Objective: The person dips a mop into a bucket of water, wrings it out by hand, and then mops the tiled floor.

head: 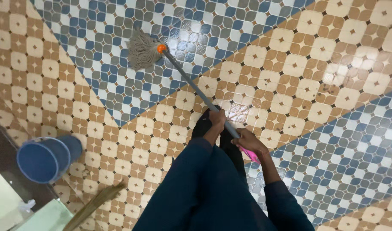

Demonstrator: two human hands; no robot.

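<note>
No packages, labels, signs or screens in view, as far as the blurred lower-left corner shows

Glossy tiled floor (pixel 315 64), patterned in rounded squares: diagonal bands of tan-and-cream alternating with blue, grey and white. Wet sheen on the blue band near top centre. Grey string mop head (pixel 141 50) with orange collar lies spread on the blue band. Round blue plastic bucket (pixel 48 157) stands on tan tiles at lower left. Straw-coloured broom bristles (pixel 94 204) rest nearby, just below the bucket.
</note>
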